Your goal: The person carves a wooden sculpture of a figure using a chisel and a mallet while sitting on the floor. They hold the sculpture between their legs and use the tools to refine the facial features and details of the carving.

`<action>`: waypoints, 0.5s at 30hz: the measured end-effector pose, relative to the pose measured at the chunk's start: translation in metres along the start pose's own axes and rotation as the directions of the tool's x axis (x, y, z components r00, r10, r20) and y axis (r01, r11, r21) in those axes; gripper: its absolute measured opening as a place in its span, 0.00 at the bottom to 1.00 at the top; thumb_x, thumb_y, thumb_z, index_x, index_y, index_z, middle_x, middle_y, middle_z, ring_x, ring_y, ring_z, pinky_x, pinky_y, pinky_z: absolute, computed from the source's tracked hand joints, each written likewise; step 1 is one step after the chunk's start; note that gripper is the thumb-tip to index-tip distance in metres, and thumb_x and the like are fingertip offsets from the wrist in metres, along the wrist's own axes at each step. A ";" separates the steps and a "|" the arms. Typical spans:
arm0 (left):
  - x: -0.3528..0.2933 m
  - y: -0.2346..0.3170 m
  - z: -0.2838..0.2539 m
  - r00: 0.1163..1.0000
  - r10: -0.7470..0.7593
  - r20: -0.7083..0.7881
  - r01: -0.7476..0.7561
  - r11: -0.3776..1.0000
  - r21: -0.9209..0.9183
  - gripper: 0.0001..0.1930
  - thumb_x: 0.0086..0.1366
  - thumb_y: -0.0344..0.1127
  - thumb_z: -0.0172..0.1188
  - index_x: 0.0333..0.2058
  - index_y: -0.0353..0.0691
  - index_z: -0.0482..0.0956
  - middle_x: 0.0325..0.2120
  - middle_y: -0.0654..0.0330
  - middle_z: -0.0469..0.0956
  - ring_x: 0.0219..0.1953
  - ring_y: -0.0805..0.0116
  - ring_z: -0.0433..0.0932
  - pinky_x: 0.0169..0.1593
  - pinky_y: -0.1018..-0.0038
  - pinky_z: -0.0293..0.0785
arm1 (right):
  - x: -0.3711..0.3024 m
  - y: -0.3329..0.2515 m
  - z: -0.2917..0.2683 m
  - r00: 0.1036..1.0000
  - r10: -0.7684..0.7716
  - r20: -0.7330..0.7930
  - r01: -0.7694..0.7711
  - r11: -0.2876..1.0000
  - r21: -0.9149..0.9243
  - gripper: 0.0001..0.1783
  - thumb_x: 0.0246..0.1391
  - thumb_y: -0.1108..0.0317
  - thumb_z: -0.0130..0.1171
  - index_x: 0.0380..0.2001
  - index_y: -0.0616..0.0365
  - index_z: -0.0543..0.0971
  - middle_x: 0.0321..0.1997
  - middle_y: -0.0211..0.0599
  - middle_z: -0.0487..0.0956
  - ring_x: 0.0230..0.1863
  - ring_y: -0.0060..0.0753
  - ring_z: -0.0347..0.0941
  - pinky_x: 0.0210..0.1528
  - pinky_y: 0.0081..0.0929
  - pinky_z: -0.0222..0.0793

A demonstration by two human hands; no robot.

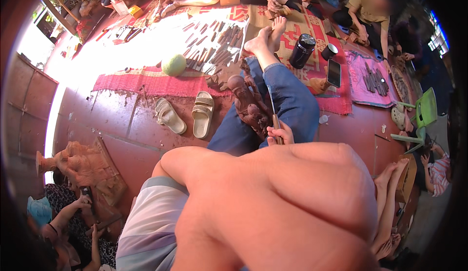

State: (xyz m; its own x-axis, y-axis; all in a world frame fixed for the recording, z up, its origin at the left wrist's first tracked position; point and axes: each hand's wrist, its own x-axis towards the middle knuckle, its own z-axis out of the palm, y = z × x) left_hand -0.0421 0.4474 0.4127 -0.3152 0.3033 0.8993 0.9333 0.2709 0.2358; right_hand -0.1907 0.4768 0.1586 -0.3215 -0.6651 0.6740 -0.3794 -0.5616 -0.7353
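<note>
In my lap a dark reddish-brown carved wooden figure (247,107) leans between my jeans-clad legs. My right hand (283,133), just right of its base, is closed round the wooden handle of a carving chisel (275,112). The long, thin blade points up and away, beside the figure. Very close to the camera, my raised left hand and arm (312,183) fill the lower middle. They hide the right forearm, and the left fingers cannot be made out clearly.
Many carving tools (214,44) lie on a mat ahead, near a pale green round fruit (174,65). Sandals (202,115) stand left of my legs. A dark flask (302,50) and a phone (334,72) lie right. A carved wooden piece (83,168) is lower left; several people sit around.
</note>
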 end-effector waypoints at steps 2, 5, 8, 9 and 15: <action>-0.001 -0.001 -0.001 1.000 -0.009 0.017 0.009 1.000 0.005 0.12 0.64 0.43 0.53 0.29 0.40 0.72 0.29 0.57 0.73 0.32 0.62 0.72 0.41 0.66 0.70 | 0.001 -0.005 0.003 1.000 0.016 -0.002 -0.016 1.000 0.008 0.13 0.54 0.65 0.60 0.39 0.57 0.72 0.50 0.51 0.72 0.42 0.37 0.77 0.45 0.28 0.73; -0.002 -0.001 -0.007 0.999 -0.024 0.021 0.024 1.000 0.014 0.14 0.65 0.44 0.52 0.29 0.39 0.72 0.29 0.56 0.74 0.31 0.62 0.73 0.41 0.66 0.70 | 0.005 -0.005 0.005 0.999 -0.020 0.032 0.020 1.000 0.005 0.12 0.54 0.66 0.60 0.39 0.58 0.72 0.50 0.53 0.72 0.42 0.38 0.77 0.46 0.28 0.73; -0.005 0.000 -0.014 0.999 -0.043 0.008 0.043 0.999 0.025 0.15 0.66 0.45 0.51 0.29 0.38 0.73 0.28 0.55 0.74 0.31 0.61 0.74 0.40 0.66 0.71 | 0.005 0.005 0.001 0.991 -0.090 0.099 0.089 0.996 0.019 0.11 0.54 0.67 0.60 0.38 0.59 0.73 0.50 0.54 0.72 0.43 0.38 0.76 0.46 0.29 0.73; -0.005 0.000 -0.018 0.999 -0.053 0.002 0.053 0.998 0.041 0.16 0.66 0.45 0.50 0.29 0.37 0.73 0.28 0.54 0.74 0.31 0.61 0.74 0.40 0.66 0.71 | 0.001 0.008 -0.001 0.993 -0.010 0.114 0.008 1.000 0.017 0.11 0.54 0.67 0.60 0.38 0.59 0.73 0.50 0.55 0.72 0.43 0.39 0.76 0.47 0.29 0.73; -0.108 -0.008 -0.064 0.520 -0.307 -0.797 0.716 0.665 0.211 0.12 0.67 0.38 0.48 0.35 0.34 0.73 0.31 0.55 0.75 0.37 0.64 0.73 0.45 0.69 0.69 | 0.006 -0.019 -0.001 0.999 -0.022 0.029 0.019 0.996 0.091 0.14 0.53 0.64 0.62 0.39 0.61 0.75 0.54 0.59 0.69 0.45 0.43 0.76 0.47 0.30 0.73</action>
State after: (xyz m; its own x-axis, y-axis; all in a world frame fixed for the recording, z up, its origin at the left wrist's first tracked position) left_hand -0.0042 0.3541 0.3377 -0.3136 -0.6537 0.6887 0.3591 0.5898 0.7233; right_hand -0.1866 0.4836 0.1767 -0.2880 -0.6669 0.6873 -0.3050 -0.6164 -0.7259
